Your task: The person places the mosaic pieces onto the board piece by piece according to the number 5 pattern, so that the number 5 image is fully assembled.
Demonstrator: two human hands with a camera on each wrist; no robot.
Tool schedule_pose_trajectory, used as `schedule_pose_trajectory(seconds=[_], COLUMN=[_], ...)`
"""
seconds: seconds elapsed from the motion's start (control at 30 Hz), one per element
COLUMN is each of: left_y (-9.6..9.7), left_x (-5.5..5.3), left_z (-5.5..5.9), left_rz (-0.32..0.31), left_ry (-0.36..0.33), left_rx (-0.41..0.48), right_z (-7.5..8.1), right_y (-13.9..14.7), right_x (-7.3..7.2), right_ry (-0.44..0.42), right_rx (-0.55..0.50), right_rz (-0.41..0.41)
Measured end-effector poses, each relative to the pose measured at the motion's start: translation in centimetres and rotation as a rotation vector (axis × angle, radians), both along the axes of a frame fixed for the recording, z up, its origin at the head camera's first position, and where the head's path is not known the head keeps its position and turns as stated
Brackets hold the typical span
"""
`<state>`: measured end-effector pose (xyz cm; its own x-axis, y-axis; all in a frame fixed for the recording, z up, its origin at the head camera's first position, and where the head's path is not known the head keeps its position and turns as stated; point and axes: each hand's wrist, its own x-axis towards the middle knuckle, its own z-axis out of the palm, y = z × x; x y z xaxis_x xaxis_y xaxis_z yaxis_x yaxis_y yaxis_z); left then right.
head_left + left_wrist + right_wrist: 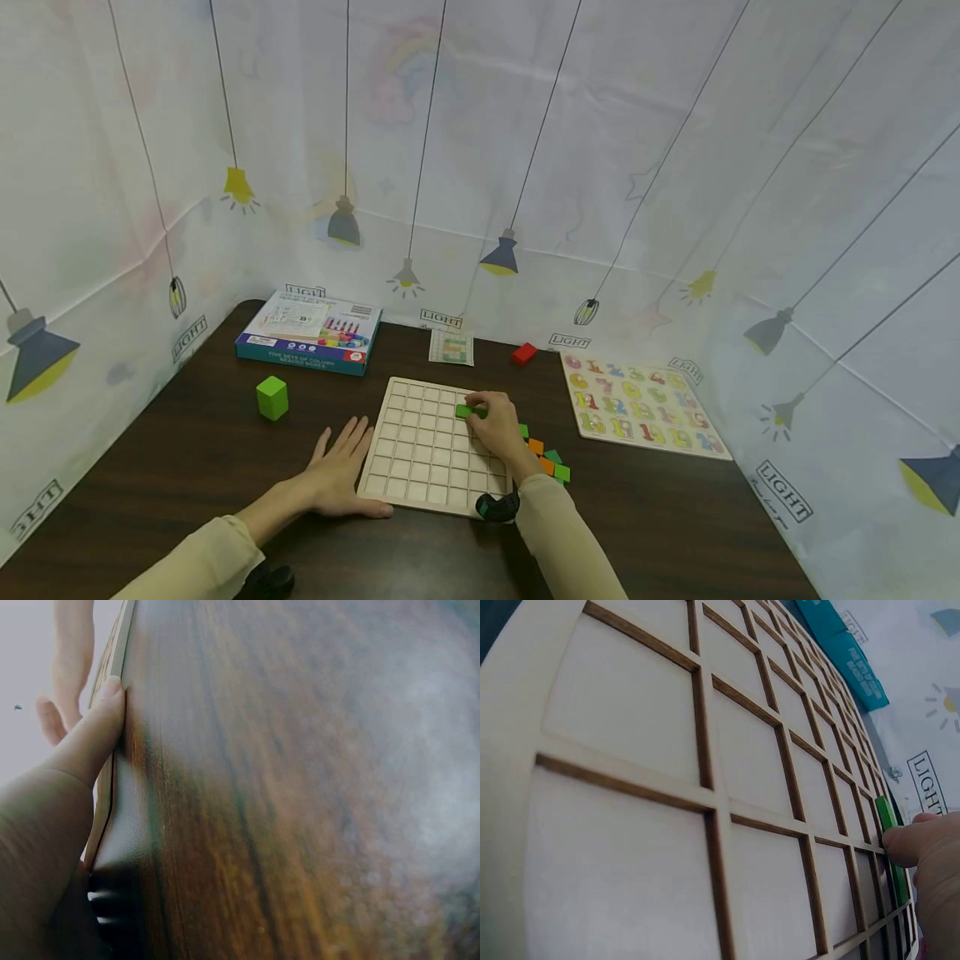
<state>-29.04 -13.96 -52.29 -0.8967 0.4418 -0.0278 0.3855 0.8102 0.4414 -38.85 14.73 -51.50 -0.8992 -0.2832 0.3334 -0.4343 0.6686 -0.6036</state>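
Observation:
A pale wooden board (420,454) with a grid of square recesses lies on the dark table. My right hand (498,425) reaches over its far right part, fingers bent down, and pinches a green tile (462,411) at the grid. In the right wrist view, thumb and fingers meet the green piece (886,814) near the board's far edge; they partly cover it. My left hand (337,479) lies spread beside the board's left edge. In the left wrist view, the left thumb (105,720) rests against the board's edge (125,630).
Several green and orange tiles (536,447) lie right of the board, partly behind my right arm. A green block (272,398) stands at left, a boxed set (307,332) behind it. At the back are a patterned card (452,347) and red block (523,354); a number board (645,404) lies right.

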Motion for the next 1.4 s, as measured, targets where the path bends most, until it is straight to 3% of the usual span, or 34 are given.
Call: schedule_pose_trajectory(seconds=[0.2, 0.5, 0.73, 0.97, 1.13, 1.4], left_y=[-0.1, 0.1, 0.2, 0.1, 0.0, 0.1], left_x=[-0.5, 0.3, 0.1, 0.4, 0.3, 0.4], left_z=[-1.1, 0.8, -0.1, 0.5, 0.6, 0.7], left_rz=[0.011, -0.01, -0.006, -0.017, -0.015, -0.012], left_ry=[0.034, 0.018, 0.003, 0.022, 0.015, 0.012], left_rx=[0.017, 0.007, 0.0, 0.055, 0.049, 0.03], right_z=[-0.1, -0.1, 0.1, 0.6, 0.6, 0.1], right_y=[-0.1, 0.0, 0.8, 2.3, 3.7, 6.2], right_x=[0.0, 0.0, 0.4, 0.5, 0.3, 0.7], right_ry=[0.006, 0.019, -0.025, -0.027, -0.006, -0.049], right_rx=[-0.004, -0.005, -0.028, -0.069, -0.056, -0.068], right_rz=[0.01, 0.016, -0.003, -0.041, -0.082, -0.149])
